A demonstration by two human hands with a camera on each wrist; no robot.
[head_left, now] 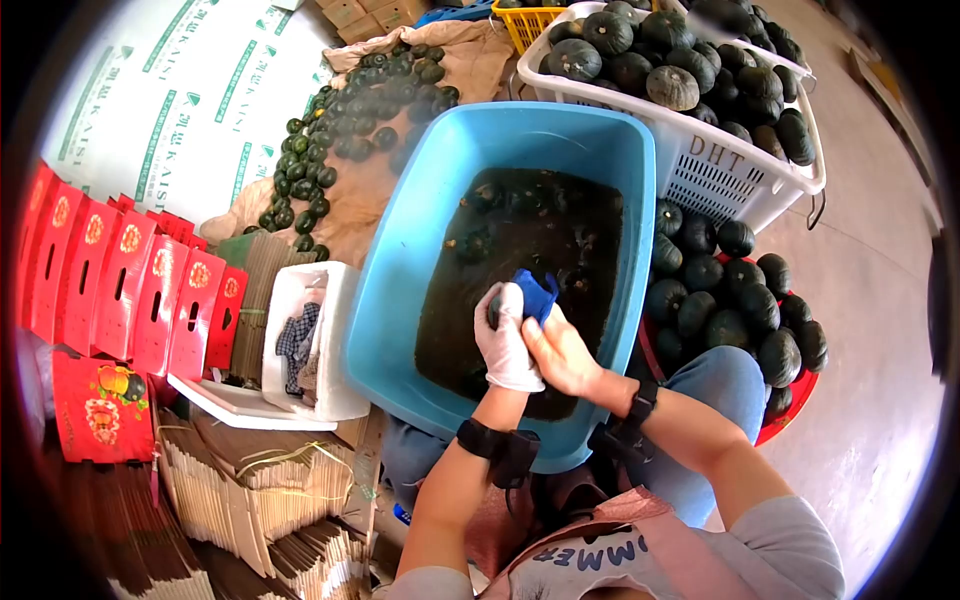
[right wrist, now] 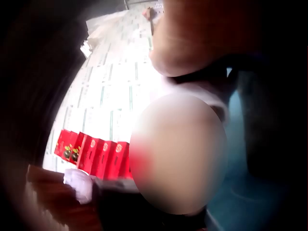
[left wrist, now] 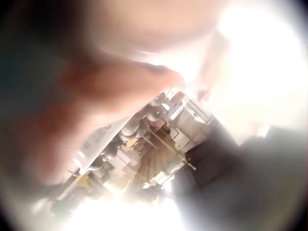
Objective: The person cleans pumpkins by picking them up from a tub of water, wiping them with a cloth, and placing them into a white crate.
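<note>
Over the blue tub (head_left: 400,270) of murky water, both hands meet in the head view. My left hand (head_left: 508,340), in a white glove, grips a small dark green pumpkin (head_left: 494,311), mostly hidden behind the fingers. A blue cloth (head_left: 534,292) is held in my bare right hand (head_left: 563,352), pressed up against the pumpkin. Several dark pumpkins (head_left: 475,243) lie in the brown water beyond the hands. Both wrist views are badly blurred; blurred skin fills much of each, and the pumpkin does not show clearly there.
A white crate (head_left: 700,165) heaped with pumpkins stands at the back right, above a red basin (head_left: 800,405) of more pumpkins. Left of the tub are a white foam box (head_left: 345,345), red cartons (head_left: 130,280) and stacked cardboard (head_left: 215,490). More pumpkins (head_left: 300,180) cover a brown sheet behind.
</note>
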